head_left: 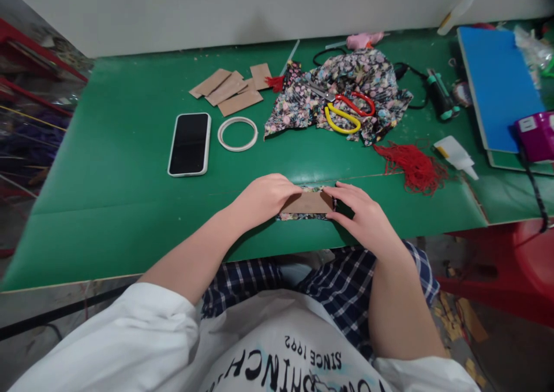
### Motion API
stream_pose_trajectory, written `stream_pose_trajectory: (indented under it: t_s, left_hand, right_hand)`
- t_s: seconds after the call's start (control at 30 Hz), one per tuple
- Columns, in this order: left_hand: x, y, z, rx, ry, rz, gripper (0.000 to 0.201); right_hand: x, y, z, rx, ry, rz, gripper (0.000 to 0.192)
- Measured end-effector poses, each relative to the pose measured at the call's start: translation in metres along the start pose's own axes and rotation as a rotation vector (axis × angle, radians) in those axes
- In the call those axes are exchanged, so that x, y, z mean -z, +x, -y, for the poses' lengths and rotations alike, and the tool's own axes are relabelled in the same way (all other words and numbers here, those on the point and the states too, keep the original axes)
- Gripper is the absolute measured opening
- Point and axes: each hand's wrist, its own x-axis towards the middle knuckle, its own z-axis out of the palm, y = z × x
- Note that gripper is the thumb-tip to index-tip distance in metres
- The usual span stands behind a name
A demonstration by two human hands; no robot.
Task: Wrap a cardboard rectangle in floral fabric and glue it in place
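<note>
A brown cardboard strip [308, 203] lies near the table's front edge, with floral fabric [303, 216] showing along its long edges. My left hand [266, 200] is closed on the strip's left end; its thumb is mostly hidden. At the right end, my right hand [363, 212] grips the strip, fingers at the far corner and thumb at the near corner. Farther back lies a crumpled piece of dark floral cloth [367, 74], and scissors [341, 106] with one red and one yellow handle rest on it.
On the green table [125, 219] are a phone [189, 144], a tape roll [238, 134], several cardboard pieces [234, 89], red threads [413, 167] and a white nozzle bottle [456, 154]. A pink glue gun [364, 40] lies behind the cloth. At right are a blue folder [497, 86] and red stool [532, 253].
</note>
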Motion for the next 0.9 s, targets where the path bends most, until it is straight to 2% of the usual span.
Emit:
stream_pose_trajectory:
  t_s: [0.13,0.37,0.47,0.63,0.7,0.77,0.83,0.9]
  left_hand:
    - [0.002,0.000,0.000,0.056,0.019,0.023,0.029]
    - [0.003,0.001,-0.003,0.041,0.008,0.040,0.027]
    - [0.006,0.000,0.000,0.032,0.008,0.034,0.025]
    - [0.010,-0.001,0.000,0.084,0.082,-0.049,0.026]
    - [0.011,-0.001,-0.012,0.074,0.157,-0.008,0.031]
    - [0.011,-0.003,-0.032,0.079,0.222,0.102,0.038]
    - [0.007,-0.006,-0.056,0.145,0.238,0.179,0.060]
    - [-0.004,-0.010,-0.076,0.248,0.238,0.195,0.075]
  right_hand:
    - [0.000,-0.001,0.000,-0.003,-0.003,0.009,0.044]
    - [0.002,-0.003,-0.002,-0.005,0.019,-0.014,0.043]
    - [0.006,-0.004,-0.002,-0.033,0.028,-0.073,0.039]
    - [0.005,-0.003,0.003,-0.020,0.025,-0.226,0.027]
    - [0.001,0.000,0.006,0.014,0.023,-0.270,0.022]
    - [-0.003,0.002,0.009,0.046,0.020,-0.301,0.018]
    - [-0.009,0.005,0.012,0.064,0.026,-0.332,0.017]
    - [-0.014,0.007,0.015,0.077,0.032,-0.352,0.018]
